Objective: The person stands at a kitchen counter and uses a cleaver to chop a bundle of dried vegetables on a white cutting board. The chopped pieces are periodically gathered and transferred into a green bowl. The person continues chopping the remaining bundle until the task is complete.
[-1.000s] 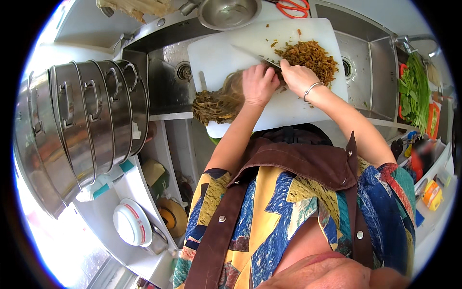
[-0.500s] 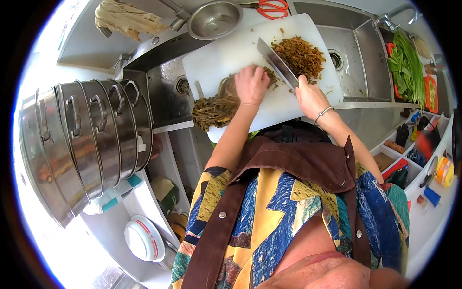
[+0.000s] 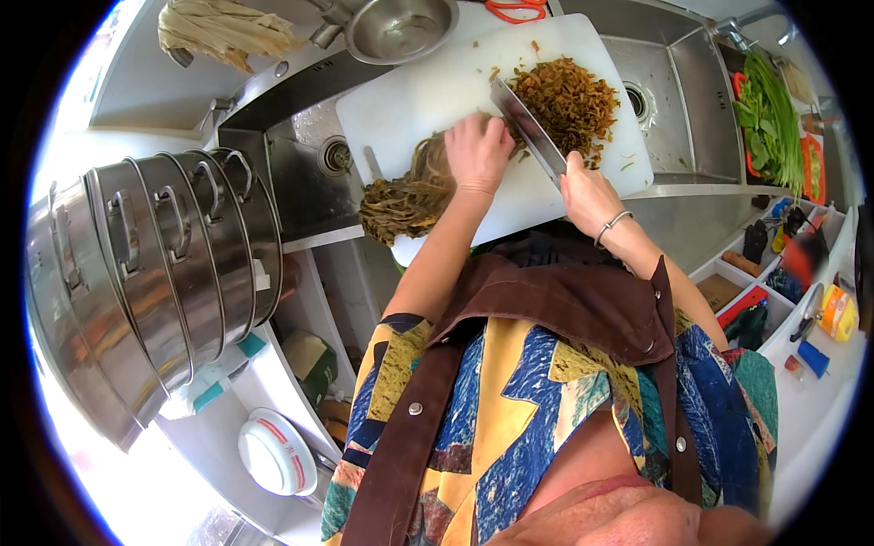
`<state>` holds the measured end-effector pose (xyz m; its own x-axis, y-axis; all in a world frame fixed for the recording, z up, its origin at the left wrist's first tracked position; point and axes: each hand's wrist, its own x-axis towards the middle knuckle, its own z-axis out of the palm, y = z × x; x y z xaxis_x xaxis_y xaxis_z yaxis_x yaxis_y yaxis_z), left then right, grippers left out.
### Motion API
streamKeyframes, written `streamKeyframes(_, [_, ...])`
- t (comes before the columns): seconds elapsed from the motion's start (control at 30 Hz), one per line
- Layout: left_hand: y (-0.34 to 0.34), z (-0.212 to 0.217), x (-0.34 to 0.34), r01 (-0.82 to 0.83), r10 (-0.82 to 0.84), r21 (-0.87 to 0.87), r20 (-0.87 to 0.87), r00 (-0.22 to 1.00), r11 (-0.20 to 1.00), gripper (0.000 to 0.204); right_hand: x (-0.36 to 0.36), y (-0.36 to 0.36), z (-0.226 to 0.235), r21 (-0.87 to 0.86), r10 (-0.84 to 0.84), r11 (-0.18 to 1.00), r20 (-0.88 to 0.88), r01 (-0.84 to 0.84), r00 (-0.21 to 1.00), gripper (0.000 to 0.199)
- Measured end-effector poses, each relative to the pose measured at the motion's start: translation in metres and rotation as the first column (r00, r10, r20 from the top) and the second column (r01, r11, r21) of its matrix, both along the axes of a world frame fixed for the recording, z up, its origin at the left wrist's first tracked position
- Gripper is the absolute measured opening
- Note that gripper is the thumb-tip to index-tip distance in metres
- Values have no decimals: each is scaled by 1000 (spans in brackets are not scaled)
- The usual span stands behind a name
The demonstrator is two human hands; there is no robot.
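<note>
On the white cutting board [image 3: 387, 111], my left hand [image 3: 479, 153] presses down with curled fingers on a bunch of long, brownish-green pickled leafy greens [image 3: 407, 202]. The bunch trails off toward the board's near left corner. My right hand [image 3: 592, 196] is closed around the handle of a cleaver [image 3: 528, 130], whose broad blade slants away to the far left. The blade stands just right of my left fingertips, between them and a heap of chopped brown greens [image 3: 569, 105]. The handle is mostly hidden in my grip.
The board bridges a steel sink [image 3: 309, 182], whose basins show on both sides. A metal bowl [image 3: 401, 29] and red-handled scissors [image 3: 515, 9] lie beyond it. Large stacked steel pots [image 3: 155, 273] stand left. Green vegetables [image 3: 769, 127] lie far right, above a divided drawer [image 3: 719, 291].
The cleaver has shifted slightly toward me against the board, staying beside my left fingertips. My left hand keeps its hold on the greens. The whole view has tilted a little.
</note>
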<state>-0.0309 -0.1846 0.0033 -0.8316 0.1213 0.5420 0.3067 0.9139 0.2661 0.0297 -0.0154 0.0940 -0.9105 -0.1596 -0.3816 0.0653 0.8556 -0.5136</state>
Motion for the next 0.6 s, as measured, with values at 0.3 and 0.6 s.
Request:
streamKeyframes(0.3, [3,4,3,59,-61,42,48,997,997,14,-49,-32,-21,66,-16,998,-36,18,999,16])
streamKeyframes(0.6, [0,0,-2,25,-23,49,-51,998,998,15,-51,-19,3,10,9,1000,92,-10,996,21])
